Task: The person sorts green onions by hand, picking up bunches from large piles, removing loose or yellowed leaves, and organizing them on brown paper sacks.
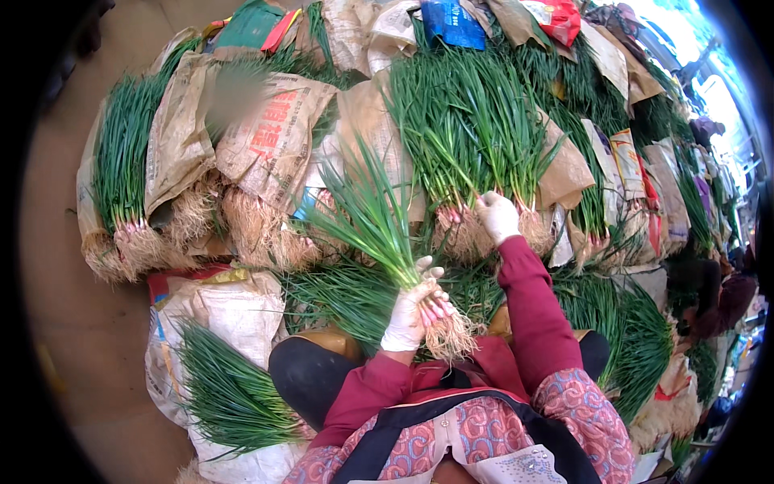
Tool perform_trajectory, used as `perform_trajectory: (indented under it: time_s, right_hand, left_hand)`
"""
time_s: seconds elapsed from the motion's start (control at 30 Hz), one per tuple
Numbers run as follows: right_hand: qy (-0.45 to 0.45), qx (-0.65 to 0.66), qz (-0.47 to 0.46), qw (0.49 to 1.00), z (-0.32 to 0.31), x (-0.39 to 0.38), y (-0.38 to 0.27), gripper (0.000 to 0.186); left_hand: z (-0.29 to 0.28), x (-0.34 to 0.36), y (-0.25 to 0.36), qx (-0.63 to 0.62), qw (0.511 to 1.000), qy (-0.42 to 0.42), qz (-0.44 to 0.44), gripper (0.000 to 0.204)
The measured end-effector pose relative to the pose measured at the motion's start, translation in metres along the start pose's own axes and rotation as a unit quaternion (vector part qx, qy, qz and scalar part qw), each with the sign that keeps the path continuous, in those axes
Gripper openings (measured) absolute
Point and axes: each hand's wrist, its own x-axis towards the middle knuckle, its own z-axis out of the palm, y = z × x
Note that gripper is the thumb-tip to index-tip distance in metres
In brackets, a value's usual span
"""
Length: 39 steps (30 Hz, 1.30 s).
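Big green bundles fill the upper middle of the frame; a white sack at lower left bears a loose bunch. Mid-frame, the held bunch slants, the gloved left hand curled round its stems above the roots. The right hand, right of centre, pinches closed, apparently on one stalk. Gripping low, bulbs level, should spare the leaves.

You sit in what appears to be a produce-sorting shed, its brown floor lined with long rows of rooted green-onion bunches and sacks, another worker at right.
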Motion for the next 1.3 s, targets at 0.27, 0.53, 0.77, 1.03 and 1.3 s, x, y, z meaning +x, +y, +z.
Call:
perform_trajectory:
  time_s: [0.27,0.53,0.77,1.03,1.3]
  right_hand:
    - [-0.16,0.371,0.046,0.914,-0.032,-0.167,-0.026,0.015]
    - [-0.319,0.467,0.087,0.82,0.007,-0.124,-0.018,0.02]
    - [-0.228,0.613,0.21,0.727,0.033,-0.144,-0.01,0.016]
    - [-0.213,-0.062,-0.105,0.969,0.014,-0.098,0.047,0.032]
    - [0.167,-0.012,-0.04,0.985,-0.012,0.002,0.021,0.023]
  left_hand:
    - [0.001,0.007,-0.022,0.062,0.995,0.076,-0.035,0.017]
    - [-0.007,0.003,-0.028,0.236,0.965,0.055,-0.095,0.011]
    - [-0.011,-0.004,-0.03,0.108,0.991,0.064,-0.052,0.01]
    - [0.002,-0.009,-0.022,0.177,0.979,0.032,-0.094,0.014]
    - [0.004,0.0,-0.02,0.066,0.993,0.036,-0.091,0.049]
